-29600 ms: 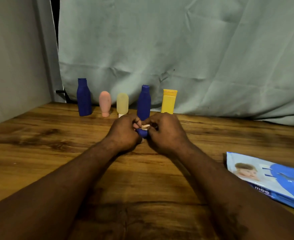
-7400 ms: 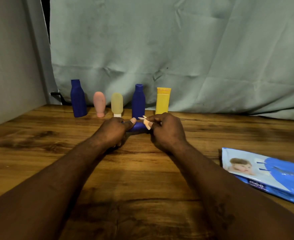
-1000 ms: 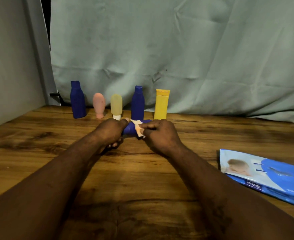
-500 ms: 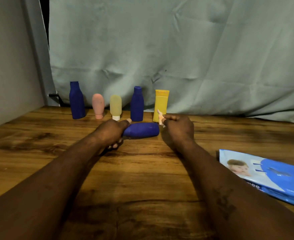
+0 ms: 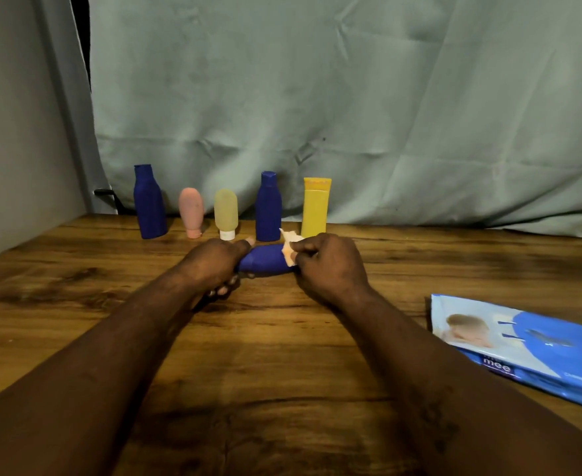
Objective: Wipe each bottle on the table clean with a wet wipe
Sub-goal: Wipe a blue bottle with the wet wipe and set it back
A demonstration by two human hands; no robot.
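On the wooden table [image 5: 282, 341] we note the left hand [image 5: 214, 264] gripping a blue bottle [image 5: 265, 258], the right hand [image 5: 330, 266] pinching a wipe [image 5: 289, 248] against it, and five upright bottles [image 5: 225, 209] at centre frame likely pending.

A creased grey-green curtain [image 5: 351, 97] hangs behind the wooden table [image 5: 282, 338], a pale wall [image 5: 8, 132] at left

Pretty dim and warm overall. A soft dark shadow pools on the brown wooden table [image 5: 282, 424] near the bottom edge. Wide-angle bending at the sides; the blue plastic wet-wipe pack [image 5: 540, 348] looks soft, maybe blur.
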